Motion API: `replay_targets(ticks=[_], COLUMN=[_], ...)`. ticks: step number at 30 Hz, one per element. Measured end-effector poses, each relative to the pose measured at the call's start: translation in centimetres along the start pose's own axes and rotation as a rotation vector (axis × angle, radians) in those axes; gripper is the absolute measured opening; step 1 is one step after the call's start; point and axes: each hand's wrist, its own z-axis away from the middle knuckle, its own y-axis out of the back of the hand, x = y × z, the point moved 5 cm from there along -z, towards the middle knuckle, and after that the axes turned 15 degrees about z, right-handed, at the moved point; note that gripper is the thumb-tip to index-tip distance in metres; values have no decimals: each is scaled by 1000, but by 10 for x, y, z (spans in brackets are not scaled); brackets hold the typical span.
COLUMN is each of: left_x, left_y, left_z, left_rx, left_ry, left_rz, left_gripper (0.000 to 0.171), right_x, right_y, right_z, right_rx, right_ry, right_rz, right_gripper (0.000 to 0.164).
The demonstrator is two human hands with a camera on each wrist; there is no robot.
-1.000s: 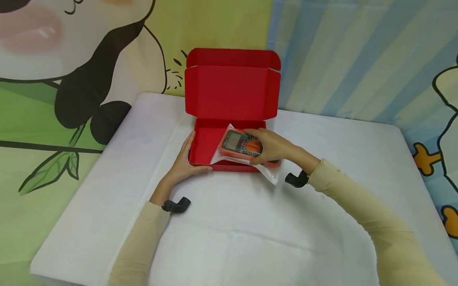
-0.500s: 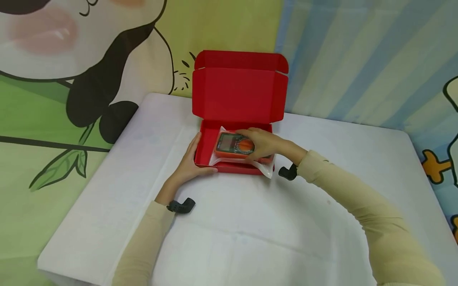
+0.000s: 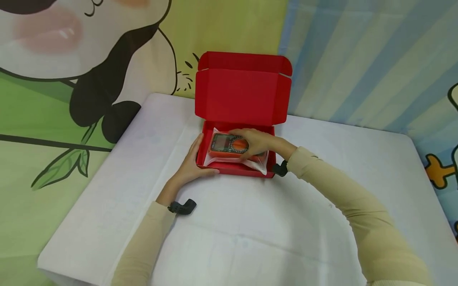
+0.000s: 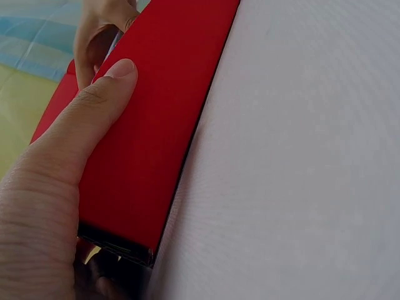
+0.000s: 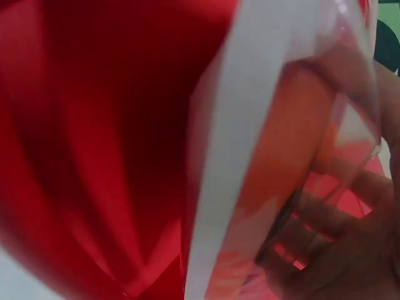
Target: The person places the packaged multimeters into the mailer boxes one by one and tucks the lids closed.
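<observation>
An orange-and-black multimeter (image 3: pixel 223 143) in a clear plastic bag (image 3: pixel 257 162) lies low inside the open red cardboard box (image 3: pixel 239 172), its screen facing up. My right hand (image 3: pixel 255 142) grips the meter from above, thumb on the near side and fingers on the far side. In the right wrist view, the bag and the meter's orange side (image 5: pixel 275 169) sit against that hand's palm and fingers. My left hand (image 3: pixel 193 163) braces the box's near left corner. Its thumb (image 4: pixel 109 94) lies along the front wall, and its other fingers extend along the left side.
The raised red lid (image 3: pixel 241 93) stands behind the box with side flaps spread. A white cloth covers the table (image 3: pixel 229 234). Printed cartoon fabric (image 3: pixel 229 24) hangs behind. Each wrist wears a black camera mount (image 3: pixel 183 206).
My right hand has moved left and down with the bagged multimeter, which was tilted over the right wall and now lies within the box. The left hand stays at the corner; the view has shifted slightly.
</observation>
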Motion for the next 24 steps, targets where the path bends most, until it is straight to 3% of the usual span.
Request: replay_targets(ticks=[7,24], left_x=[0,1], left_y=[-2,0], left_z=[0,-2], left_rx=[11,-2], left_ry=[7,26], left_rz=[3,-19], left_gripper=[123,120], right_x=[6,7], right_y=[-1,-9], right_z=[-4,-21], right_rx=[-18,-59], right_ry=[51,-24], right_rz=[-50,-33], right_gripper=[91,96])
